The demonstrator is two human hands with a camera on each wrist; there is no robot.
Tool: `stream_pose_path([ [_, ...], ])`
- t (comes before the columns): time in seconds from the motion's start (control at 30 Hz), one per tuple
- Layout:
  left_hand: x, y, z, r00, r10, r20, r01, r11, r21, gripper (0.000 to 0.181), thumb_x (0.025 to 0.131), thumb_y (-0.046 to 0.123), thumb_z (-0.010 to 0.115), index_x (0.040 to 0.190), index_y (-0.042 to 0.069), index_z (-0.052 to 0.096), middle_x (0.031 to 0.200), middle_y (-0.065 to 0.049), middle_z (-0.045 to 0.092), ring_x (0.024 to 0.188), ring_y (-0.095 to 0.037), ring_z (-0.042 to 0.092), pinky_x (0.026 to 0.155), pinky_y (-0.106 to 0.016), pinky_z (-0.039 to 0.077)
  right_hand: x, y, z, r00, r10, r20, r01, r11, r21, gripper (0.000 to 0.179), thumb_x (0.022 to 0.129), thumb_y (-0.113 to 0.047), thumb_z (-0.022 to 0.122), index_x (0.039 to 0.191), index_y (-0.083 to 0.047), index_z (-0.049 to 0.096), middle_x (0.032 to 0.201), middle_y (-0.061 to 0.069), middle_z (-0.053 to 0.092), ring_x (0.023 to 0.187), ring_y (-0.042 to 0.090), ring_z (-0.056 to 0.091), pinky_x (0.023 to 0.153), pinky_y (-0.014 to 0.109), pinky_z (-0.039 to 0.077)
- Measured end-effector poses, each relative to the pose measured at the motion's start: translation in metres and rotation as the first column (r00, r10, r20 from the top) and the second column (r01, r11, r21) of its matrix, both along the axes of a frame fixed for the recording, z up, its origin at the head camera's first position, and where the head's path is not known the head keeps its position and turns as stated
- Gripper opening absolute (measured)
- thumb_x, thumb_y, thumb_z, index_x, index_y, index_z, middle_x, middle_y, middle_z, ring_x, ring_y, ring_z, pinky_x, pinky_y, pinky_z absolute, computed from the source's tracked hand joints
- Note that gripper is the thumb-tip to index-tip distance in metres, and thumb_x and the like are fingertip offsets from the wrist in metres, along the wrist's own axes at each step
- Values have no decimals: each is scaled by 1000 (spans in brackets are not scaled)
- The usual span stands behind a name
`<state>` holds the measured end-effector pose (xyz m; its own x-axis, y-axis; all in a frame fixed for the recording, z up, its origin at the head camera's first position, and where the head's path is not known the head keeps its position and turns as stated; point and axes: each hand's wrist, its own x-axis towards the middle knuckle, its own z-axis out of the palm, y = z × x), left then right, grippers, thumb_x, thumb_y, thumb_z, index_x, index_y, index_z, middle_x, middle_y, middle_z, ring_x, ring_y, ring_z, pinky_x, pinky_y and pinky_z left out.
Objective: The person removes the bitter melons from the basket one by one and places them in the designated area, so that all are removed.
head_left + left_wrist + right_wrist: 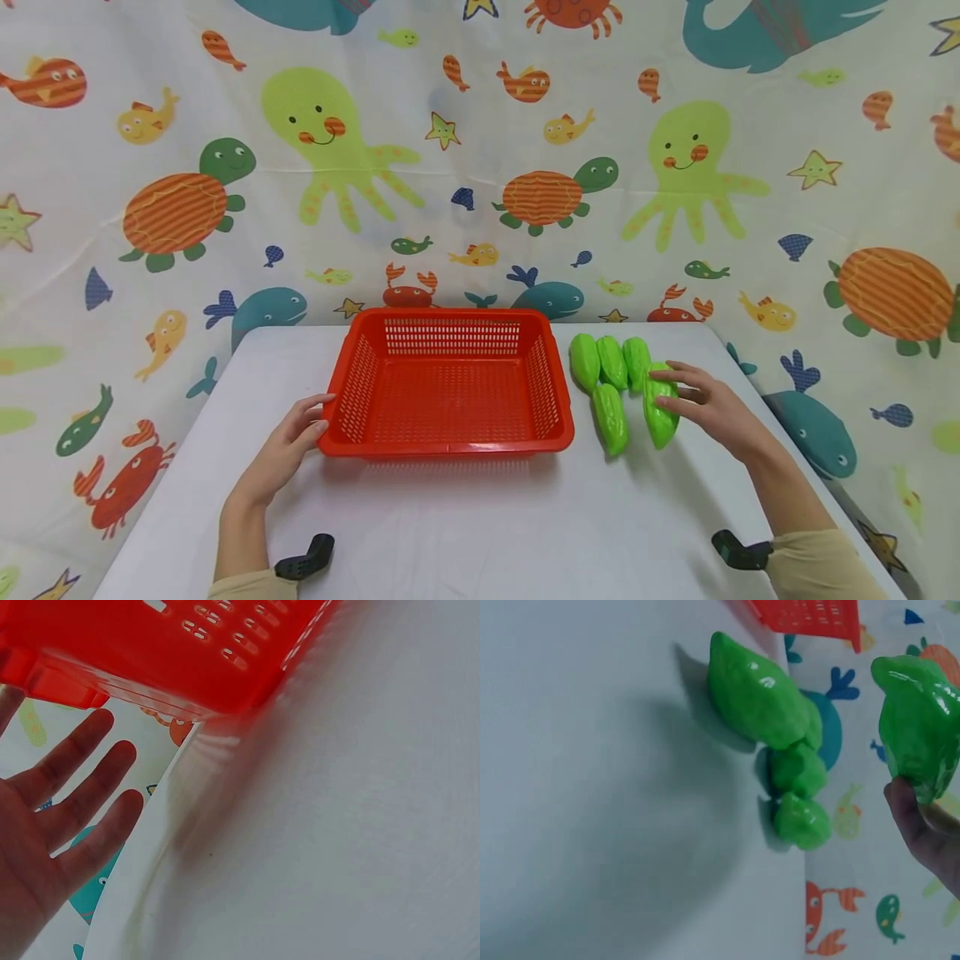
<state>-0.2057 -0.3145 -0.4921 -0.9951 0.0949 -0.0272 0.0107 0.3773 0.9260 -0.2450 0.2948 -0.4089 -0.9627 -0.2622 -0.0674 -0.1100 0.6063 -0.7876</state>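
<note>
A red plastic basket with slotted walls stands at the middle of the white table. My left hand is at its left rim, fingertips right by the edge; the left wrist view shows several fingers fairly straight and spread apart below the red wall. To the right, my right hand grips a glossy green vegetable, long and pointed like a bitter melon, from its right side. Seen from the right wrist, this vegetable is above the table with fingertips at its lower end.
Several similar green vegetables lie together on the table just right of the basket, left of the held one. A cloth with printed sea animals hangs behind the table and down its sides. Black straps with cameras sit on both wrists.
</note>
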Motion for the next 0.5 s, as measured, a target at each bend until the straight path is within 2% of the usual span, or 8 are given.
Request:
stream_pose_path([
  [0.17, 0, -2, 1, 1000, -2, 1, 2, 1000, 2, 54, 101, 40, 50, 148, 20, 34, 144, -17, 41, 126, -37, 45, 97, -56, 46, -2, 6, -11, 1000, 24, 19, -24, 999, 36, 50, 97, -29, 62, 140, -6, 52, 152, 28, 23, 127, 57, 38, 95, 65, 42],
  [0.5, -1, -2, 0, 1000, -15, -9, 15, 1000, 2, 53, 101, 39, 50, 148, 20, 34, 141, -17, 43, 120, -23, 50, 97, -50, 48, -9, 5, -43, 995, -12, 100, 0, 993, 117, 53, 94, -38, 64, 138, -8, 56, 148, 27, 23, 129, 50, 38, 97, 65, 40],
])
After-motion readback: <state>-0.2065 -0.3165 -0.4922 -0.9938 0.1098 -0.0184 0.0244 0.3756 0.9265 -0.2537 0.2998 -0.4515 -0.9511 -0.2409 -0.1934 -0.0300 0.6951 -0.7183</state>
